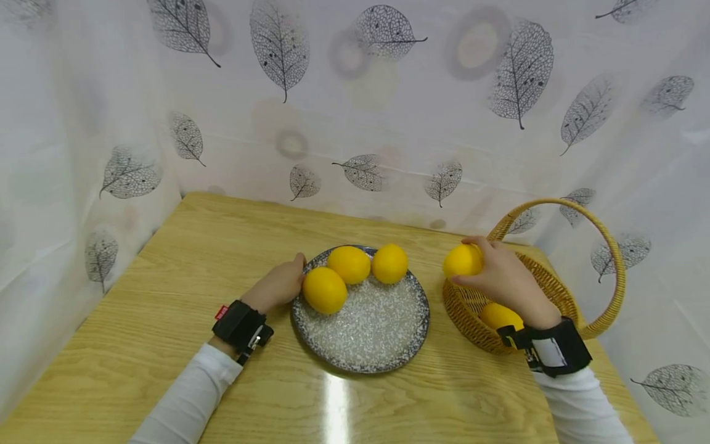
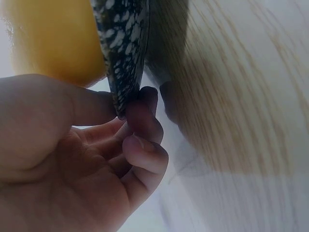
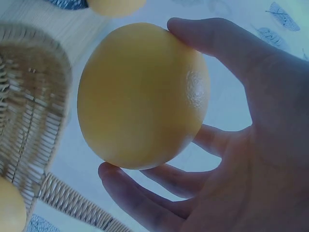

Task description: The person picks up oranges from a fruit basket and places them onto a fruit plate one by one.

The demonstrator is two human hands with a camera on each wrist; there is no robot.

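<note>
My right hand (image 1: 501,274) grips a yellow lemon (image 1: 463,261) over the left part of the wicker basket (image 1: 554,280). In the right wrist view, the thumb and fingertips press on opposite sides of this lemon (image 3: 140,96). Another lemon (image 1: 500,316) lies inside the basket, partly under my wrist. With my left hand (image 1: 281,282) I pinch the left rim of a speckled grey plate (image 1: 371,333). The left wrist view has the thumb above the dark rim (image 2: 123,53) and curled fingers below it. Three lemons (image 1: 325,290) sit along the plate's far left and back.
The basket's tall arched handle (image 1: 614,277) rises at the right side. Plate and basket stand on a light wooden table (image 1: 233,228), with a strip of tabletop between them. A leaf-patterned curtain (image 1: 355,117) hangs behind the table and along its sides.
</note>
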